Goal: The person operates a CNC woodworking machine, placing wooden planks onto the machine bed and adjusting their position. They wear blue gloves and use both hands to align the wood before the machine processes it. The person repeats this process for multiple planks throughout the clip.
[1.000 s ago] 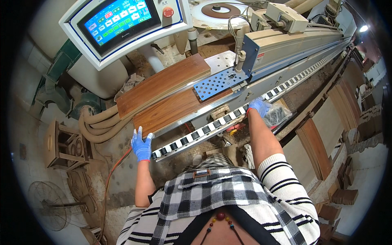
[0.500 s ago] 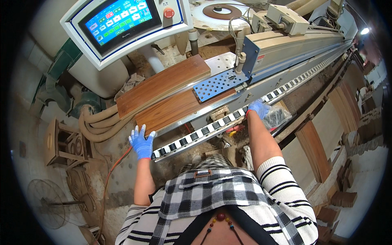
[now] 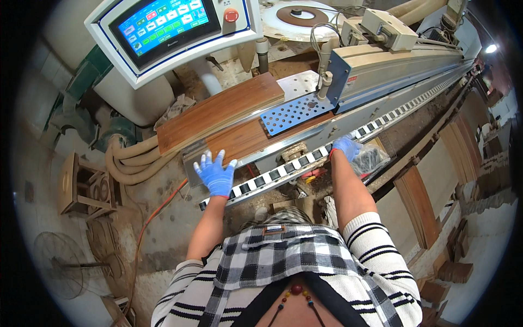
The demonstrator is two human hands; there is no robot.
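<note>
A brown wood-grain board (image 3: 237, 140) lies on the metal machine bed, its right part under a blue perforated plate (image 3: 297, 115). My left hand (image 3: 215, 175), in a blue glove with pale fingertips, is open with fingers spread at the board's near left end. Whether its fingertips press on the board is hard to tell. Along the front of the bed runs a white rail with black rollers (image 3: 289, 168). My right hand (image 3: 347, 146), gloved too, rests on this rail, its fingers loosely stretched toward the right. Part of those fingers is hidden.
Another brown board (image 3: 223, 111) lies behind the first. A control panel (image 3: 163, 27) with a lit screen and red button (image 3: 231, 15) stands at the upper left. Hoses (image 3: 131, 163) lie left of the bed. A plastic bag (image 3: 370, 159) and stacked boards (image 3: 418, 204) are at the right.
The front board has slid right, further under the blue plate, baring the bed at its left end. My left hand has moved right with it. My right hand stays on the rail.
</note>
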